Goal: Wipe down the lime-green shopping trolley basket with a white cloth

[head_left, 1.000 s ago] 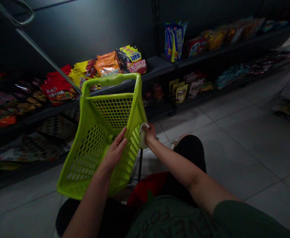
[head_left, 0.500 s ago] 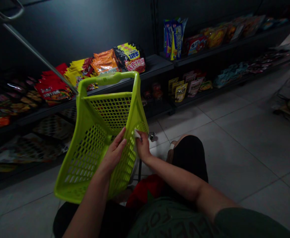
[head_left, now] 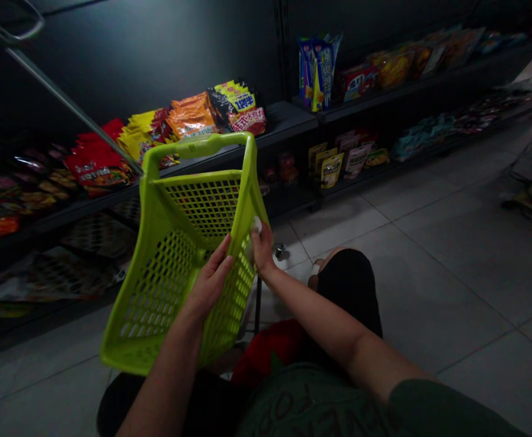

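A lime-green plastic shopping basket (head_left: 124, 291) with lattice walls stands tilted in front of me, its handle towards the shelf. My left hand (head_left: 211, 273) reaches over its opening and rests with straight fingers against the upper edge of the right wall. On the outer face of that same wall, my right hand (head_left: 261, 246) presses a small white wipe (head_left: 257, 223), which looks like tissue or cloth. Most of the wipe is hidden by the fingers.
Behind the basket runs a dark shelf (head_left: 288, 121) with red, yellow and orange snack packets (head_left: 193, 115). A metal pole (head_left: 72, 106) slants down to the basket's left corner. Pale tiles (head_left: 430, 255) cover the floor. My bent knee (head_left: 350, 285) is at the right.
My right hand has slid a little upward along the outside of the basket wall with the white wipe. My left hand and the basket stay almost in place.
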The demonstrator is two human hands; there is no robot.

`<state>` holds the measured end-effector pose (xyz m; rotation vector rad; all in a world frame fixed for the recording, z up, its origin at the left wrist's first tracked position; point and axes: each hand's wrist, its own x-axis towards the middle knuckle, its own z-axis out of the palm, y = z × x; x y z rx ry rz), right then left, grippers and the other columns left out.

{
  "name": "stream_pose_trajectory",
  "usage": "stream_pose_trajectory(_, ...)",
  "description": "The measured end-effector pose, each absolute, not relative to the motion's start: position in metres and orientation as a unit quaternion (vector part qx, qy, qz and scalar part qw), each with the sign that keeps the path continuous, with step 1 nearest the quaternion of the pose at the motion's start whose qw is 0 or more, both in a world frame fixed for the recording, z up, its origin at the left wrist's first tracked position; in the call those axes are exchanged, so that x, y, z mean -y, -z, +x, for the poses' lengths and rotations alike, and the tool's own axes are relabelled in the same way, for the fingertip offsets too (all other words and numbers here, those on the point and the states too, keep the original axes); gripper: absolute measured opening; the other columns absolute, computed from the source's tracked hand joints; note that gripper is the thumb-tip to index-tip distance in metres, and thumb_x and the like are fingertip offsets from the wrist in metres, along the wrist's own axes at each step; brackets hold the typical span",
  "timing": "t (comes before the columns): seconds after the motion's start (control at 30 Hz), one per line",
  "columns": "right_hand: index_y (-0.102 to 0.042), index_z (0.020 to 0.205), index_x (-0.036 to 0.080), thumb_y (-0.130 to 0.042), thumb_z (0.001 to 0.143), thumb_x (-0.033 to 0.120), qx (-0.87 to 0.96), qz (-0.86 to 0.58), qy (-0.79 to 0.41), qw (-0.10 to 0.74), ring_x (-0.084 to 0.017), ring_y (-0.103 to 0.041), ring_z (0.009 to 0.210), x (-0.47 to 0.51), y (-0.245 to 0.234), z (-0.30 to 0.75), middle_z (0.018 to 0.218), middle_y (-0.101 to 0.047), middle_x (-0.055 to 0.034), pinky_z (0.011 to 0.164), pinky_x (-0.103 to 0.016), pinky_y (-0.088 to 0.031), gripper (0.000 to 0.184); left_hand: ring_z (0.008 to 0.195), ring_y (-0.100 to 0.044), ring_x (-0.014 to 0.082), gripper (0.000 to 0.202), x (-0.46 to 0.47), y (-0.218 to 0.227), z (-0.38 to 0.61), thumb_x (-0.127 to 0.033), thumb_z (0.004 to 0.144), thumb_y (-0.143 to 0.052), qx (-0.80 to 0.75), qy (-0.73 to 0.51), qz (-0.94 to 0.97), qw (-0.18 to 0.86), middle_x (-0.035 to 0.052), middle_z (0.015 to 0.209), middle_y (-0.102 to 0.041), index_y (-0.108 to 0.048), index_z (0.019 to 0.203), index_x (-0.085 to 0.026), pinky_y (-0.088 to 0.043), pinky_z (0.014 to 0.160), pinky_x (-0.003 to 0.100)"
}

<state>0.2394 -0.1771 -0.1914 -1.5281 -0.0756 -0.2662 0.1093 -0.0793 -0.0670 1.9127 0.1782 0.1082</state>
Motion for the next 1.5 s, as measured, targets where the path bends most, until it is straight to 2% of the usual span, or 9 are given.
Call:
stream_pose_trajectory(0.1, -0.055, 0.138, 0.021, -0.052, 0.094, 0.037, 0.022, -0.695, 0.123, 0.708, -0.024, -0.043, 0.136, 0.173, 0.193, 0.235, 0.141, -0.050, -0.0120, 0.118, -0.044, -0.032, 0.047, 0.153, -0.032, 0.0203, 0.059, 0.080, 0.066, 0.110, -0.041, 0.096, -0.056, -0.077, -0.047, 0.818, 0.569, -0.0019, 0.163, -0.039, -0.044, 0.153, -0.031, -0.021, 0.128, 0.038)
stream_pose_trajectory(0.23, -0.057, 0.133, 0.019, -0.046, 0.096, 0.030, 0.033, -0.698, 0.136, 0.702, -0.025, -0.050, 0.127, 0.177, 0.186, 0.214, 0.129, -0.056, -0.0123, 0.115, -0.045, -0.037, 0.040, 0.153, -0.031, 0.0200, 0.059, 0.082, 0.062, 0.110, -0.040, 0.096, -0.056, -0.084, -0.046, 0.823, 0.560, -0.0016, 0.163, -0.039, -0.044, 0.153, -0.030, -0.022, 0.127, 0.037)
stream_pose_trajectory(0.5, -0.052, 0.134, 0.023, -0.052, 0.093, 0.022, 0.321, -0.664, 0.041, 0.674, -0.023, -0.056, 0.122, 0.199, 0.195, 0.114, 0.127, -0.060, -0.0093, 0.108, -0.040, -0.045, 0.040, 0.153, -0.029, 0.0202, 0.059, 0.071, 0.064, 0.103, -0.042, 0.095, -0.056, -0.080, -0.048, 0.836, 0.540, -0.0043, 0.162, -0.039, -0.046, 0.152, -0.033, -0.021, 0.128, 0.038)
stream_pose_trajectory(0.73, -0.062, 0.110, 0.017, -0.056, 0.078, 0.018, -0.014, -0.717, 0.075, 0.693, -0.025, -0.057, 0.110, 0.206, 0.196, 0.251, 0.112, -0.064, -0.0094, 0.104, -0.043, -0.044, 0.033, 0.154, -0.027, 0.0194, 0.057, 0.071, 0.060, 0.100, -0.044, 0.096, -0.055, -0.081, -0.031, 0.834, 0.546, -0.0069, 0.163, -0.037, -0.045, 0.152, -0.036, -0.019, 0.128, 0.038)
stream_pose_trajectory(0.83, -0.064, 0.111, 0.018, -0.059, 0.076, 0.018, 0.004, -0.710, 0.058, 0.702, -0.025, -0.059, 0.109, 0.195, 0.196, 0.225, 0.112, -0.065, -0.0083, 0.103, -0.042, -0.045, 0.036, 0.154, -0.027, 0.0196, 0.058, 0.071, 0.061, 0.102, -0.045, 0.096, -0.055, -0.076, -0.033, 0.836, 0.543, -0.0055, 0.163, -0.037, -0.044, 0.153, -0.034, -0.020, 0.128, 0.037)
stream_pose_trajectory(1.07, -0.072, 0.099, 0.024, -0.066, 0.073, 0.012, 0.302, -0.662, -0.021, 0.686, -0.021, -0.061, 0.109, 0.205, 0.192, 0.140, 0.112, -0.063, -0.0037, 0.098, -0.034, -0.049, 0.030, 0.154, -0.027, 0.0202, 0.062, 0.069, 0.064, 0.101, -0.045, 0.095, -0.056, -0.068, -0.038, 0.839, 0.539, -0.0011, 0.164, -0.035, -0.043, 0.154, -0.028, -0.021, 0.128, 0.037)
stream_pose_trajectory(1.17, -0.072, 0.093, 0.020, -0.062, 0.071, 0.010, 0.158, -0.700, 0.045, 0.695, -0.023, -0.058, 0.109, 0.216, 0.184, 0.204, 0.107, -0.063, -0.0054, 0.104, -0.038, -0.045, 0.026, 0.154, -0.028, 0.0200, 0.061, 0.070, 0.062, 0.098, -0.045, 0.096, -0.055, -0.075, -0.033, 0.840, 0.536, -0.0022, 0.164, -0.037, -0.043, 0.154, -0.030, -0.021, 0.128, 0.036)
stream_pose_trajectory(1.3, -0.068, 0.100, 0.017, -0.055, 0.072, 0.011, 0.007, -0.715, 0.077, 0.695, -0.025, -0.055, 0.109, 0.208, 0.182, 0.245, 0.105, -0.062, -0.0074, 0.104, -0.042, -0.043, 0.032, 0.154, -0.027, 0.0199, 0.059, 0.069, 0.061, 0.099, -0.045, 0.097, -0.055, -0.076, -0.027, 0.839, 0.538, -0.0041, 0.164, -0.035, -0.043, 0.153, -0.032, -0.020, 0.128, 0.037)
stream_pose_trajectory(1.5, -0.072, 0.100, 0.025, -0.065, 0.076, 0.015, 0.314, -0.659, -0.010, 0.683, -0.022, -0.060, 0.109, 0.192, 0.198, 0.099, 0.115, -0.062, -0.0058, 0.097, -0.035, -0.049, 0.026, 0.154, -0.028, 0.0203, 0.060, 0.069, 0.063, 0.100, -0.044, 0.096, -0.055, -0.067, -0.037, 0.840, 0.537, -0.0019, 0.164, -0.036, -0.043, 0.153, -0.030, -0.021, 0.128, 0.037)
